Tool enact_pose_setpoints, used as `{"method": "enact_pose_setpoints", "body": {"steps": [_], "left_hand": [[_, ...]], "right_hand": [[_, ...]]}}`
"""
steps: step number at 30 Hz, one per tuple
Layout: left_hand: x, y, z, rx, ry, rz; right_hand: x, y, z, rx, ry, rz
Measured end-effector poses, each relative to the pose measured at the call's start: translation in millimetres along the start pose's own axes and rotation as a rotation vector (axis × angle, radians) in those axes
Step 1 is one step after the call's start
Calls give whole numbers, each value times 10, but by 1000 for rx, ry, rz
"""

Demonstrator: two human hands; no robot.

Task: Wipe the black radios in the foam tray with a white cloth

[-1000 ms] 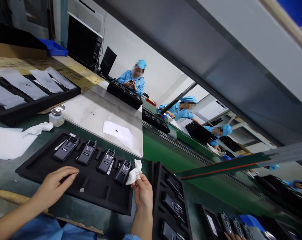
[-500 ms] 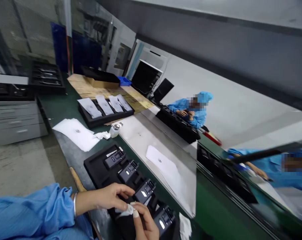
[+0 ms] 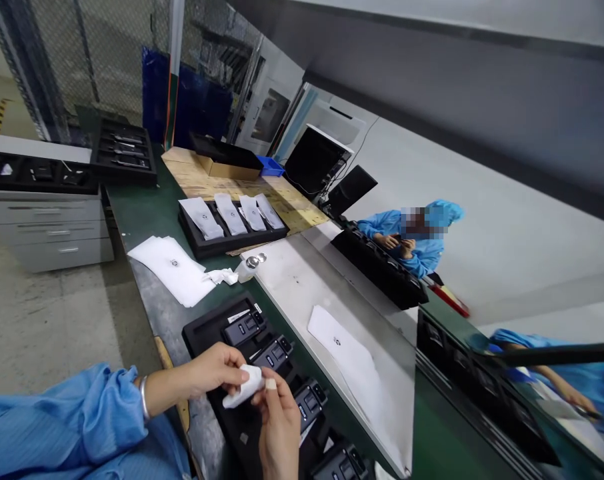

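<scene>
My left hand (image 3: pixel 215 373) pinches a crumpled white tissue (image 3: pixel 245 388) between thumb and fingers. At the tissue's right end, my right hand (image 3: pixel 281 421) has its thumb and fingers closed on it too. Both hands hover over a black foam tray (image 3: pixel 202 332) with several black handheld devices lying in its slots. One device (image 3: pixel 245 329) lies at the tray's far end, and another (image 3: pixel 273 353) sits just beyond my hands. A third device (image 3: pixel 309 405) is right of my right hand. The nearest one (image 3: pixel 343 463) is cut off by the bottom edge.
A small dispenser bottle (image 3: pixel 247 268) and another crumpled tissue (image 3: pixel 221 276) stand beyond the tray. White printed sheets (image 3: pixel 169 270) lie left, more sheets (image 3: pixel 339 347) right. Behind is a black tray (image 3: pixel 195 241) of white pouches. Two co-workers in blue (image 3: pixel 425 250) sit across.
Both hands have risen away from the nearer devices, and the tissue now shows larger between them. The view has shifted, so the bench appears further right.
</scene>
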State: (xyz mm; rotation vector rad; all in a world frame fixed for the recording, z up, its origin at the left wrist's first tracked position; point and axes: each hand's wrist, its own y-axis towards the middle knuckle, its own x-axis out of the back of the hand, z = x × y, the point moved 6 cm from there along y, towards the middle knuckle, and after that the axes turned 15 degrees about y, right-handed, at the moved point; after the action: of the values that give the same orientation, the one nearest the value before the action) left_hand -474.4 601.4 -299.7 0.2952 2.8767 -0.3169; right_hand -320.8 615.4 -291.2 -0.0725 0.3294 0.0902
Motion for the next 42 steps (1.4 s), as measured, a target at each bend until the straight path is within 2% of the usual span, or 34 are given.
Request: {"method": "enact_pose_setpoints", "body": {"steps": [2, 7, 11, 15, 18, 25, 28, 31, 33, 37, 40, 42], "left_hand": [[114, -16, -40, 4, -4, -46], [267, -46, -124, 9, 9, -107], [258, -85, -216, -67, 139, -80], [302, -100, -316, -174, 379, -110], [329, -30, -327, -210, 443, -103], [219, 125, -159, -103, 331, -50], [132, 151, -110, -64, 295, -31], [65, 176, -80, -27, 262, -40], [26, 192, -59, 15, 222, -42], [-53, 206, -42, 74, 140, -58], [-130, 208, -45, 60, 112, -51], [-168, 218, -41, 41, 84, -41]], "right_hand": [[-102, 3, -7, 36, -41, 18], [-449, -80, -29, 83, -215, 231], [-563, -111, 6, 113, -299, 198], [-604, -84, 31, 50, -125, 198], [-578, -47, 57, 23, -5, 173], [-453, -59, 21, -37, 130, 184], [-274, -41, -17, -23, 177, 60], [-83, -23, -102, -83, 308, -100], [-11, -23, -137, -121, 382, -143], [29, -66, -122, -137, 474, -113], [33, -125, -84, -119, 502, -44], [75, -153, -66, -117, 484, -43]]}}
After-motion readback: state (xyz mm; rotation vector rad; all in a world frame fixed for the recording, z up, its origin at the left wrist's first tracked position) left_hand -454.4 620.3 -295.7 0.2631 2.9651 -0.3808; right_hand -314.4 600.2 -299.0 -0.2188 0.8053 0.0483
